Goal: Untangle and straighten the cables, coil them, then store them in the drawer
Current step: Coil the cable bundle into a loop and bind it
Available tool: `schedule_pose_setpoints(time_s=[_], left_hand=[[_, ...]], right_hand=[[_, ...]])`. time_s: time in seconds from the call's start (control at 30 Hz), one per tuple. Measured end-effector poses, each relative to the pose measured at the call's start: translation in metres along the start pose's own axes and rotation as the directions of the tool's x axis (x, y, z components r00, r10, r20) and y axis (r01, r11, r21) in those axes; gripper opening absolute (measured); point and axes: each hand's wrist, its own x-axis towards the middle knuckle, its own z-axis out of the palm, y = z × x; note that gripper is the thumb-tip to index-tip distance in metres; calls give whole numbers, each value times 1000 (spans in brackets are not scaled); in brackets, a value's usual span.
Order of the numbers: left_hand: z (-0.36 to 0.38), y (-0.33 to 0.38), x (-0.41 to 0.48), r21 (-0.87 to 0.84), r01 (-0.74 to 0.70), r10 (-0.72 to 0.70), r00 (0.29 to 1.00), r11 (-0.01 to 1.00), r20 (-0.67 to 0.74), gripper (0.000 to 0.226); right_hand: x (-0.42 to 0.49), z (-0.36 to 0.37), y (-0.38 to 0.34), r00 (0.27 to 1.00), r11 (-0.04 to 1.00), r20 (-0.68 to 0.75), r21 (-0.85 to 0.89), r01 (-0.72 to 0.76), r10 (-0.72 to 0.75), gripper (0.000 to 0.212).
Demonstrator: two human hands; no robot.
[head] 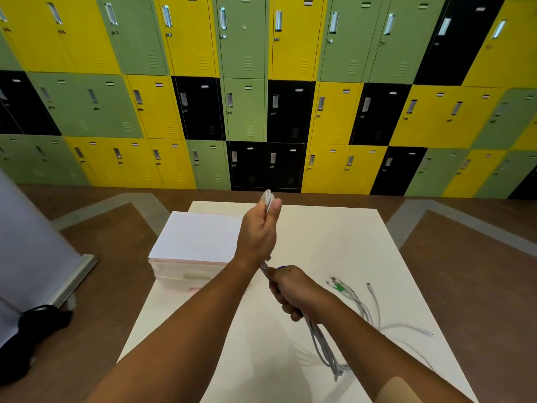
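Head view, left hand: the left hand (258, 231) is raised over the table, with thumb and curled fingers pinching a folded loop of the grey cable (267, 198), which sticks out above the fist.
Head view, right hand: the right hand (290, 290) is lower and nearer the body, fist closed round the same grey cable (something blue peeks out at the top of the fist, too small to identify).
Held cable: it runs between the two hands, and several strands hang from the right fist in a long loose bundle (323, 346) down to the tabletop.
Other cables: a loose tangle of pale cables (366, 309) lies on the table to the right of the right hand, with a green connector (338, 287) at its far end.
Table: white table (325, 239), under both hands.
Drawer unit: a small drawer unit (194, 242) with a white top and translucent fronts stands on the table's left part, left of the left hand.
Background: lockers (244, 112) in yellow, green and black fill the far wall.
Floor, left: a black bag (35, 330) lies on the brown floor.
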Motion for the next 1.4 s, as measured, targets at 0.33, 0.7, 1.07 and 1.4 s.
schedule_pose_setpoints(time_s=[0.33, 0.7, 1.07, 1.4], left_hand=[[-3, -20, -21, 107, 8, -63, 850, 994, 523, 55], [-4, 3, -29, -94, 525, -303, 618, 846, 726, 92], [-15, -6, -32, -75, 762, -323, 360, 644, 875, 75], [-22, -11, -31, -144, 822, -359, 388, 550, 849, 55]], right_hand=[[-26, -37, -34, 956, 923, 252, -310, 229, -153, 14], [-33, -55, -63, 923, 760, 169, -526, 381, -345, 13], [-25, -67, -72, 848, 624, -130, -735, 265, -513, 25], [-23, -105, -62, 872, 813, 159, -315, 490, -463, 11]])
